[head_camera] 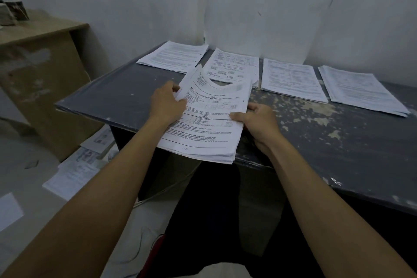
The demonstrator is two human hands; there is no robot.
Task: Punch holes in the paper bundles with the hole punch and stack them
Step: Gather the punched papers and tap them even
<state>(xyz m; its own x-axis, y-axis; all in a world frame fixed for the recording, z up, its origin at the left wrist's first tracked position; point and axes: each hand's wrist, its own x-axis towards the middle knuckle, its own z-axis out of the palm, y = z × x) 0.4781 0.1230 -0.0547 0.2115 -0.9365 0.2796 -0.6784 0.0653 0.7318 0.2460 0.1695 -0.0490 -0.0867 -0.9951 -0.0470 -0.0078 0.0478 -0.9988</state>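
Five paper bundles on the dark table (135, 97) — four in a row at the back (173, 56) (234, 65) (291, 79) (361, 88), one held bundle (203, 133) at the near edge. Two hands on it — left hand (165, 102), right hand (259, 124). One brown desk (40, 56) stands off to the left.

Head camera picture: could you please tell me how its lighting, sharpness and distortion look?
Head view: dim, bluish, even light with no glare; wide-angle bending curves the table edge and stretches the forearms; print on the held paper bundle is fairly readable, while the far stacks are soft.
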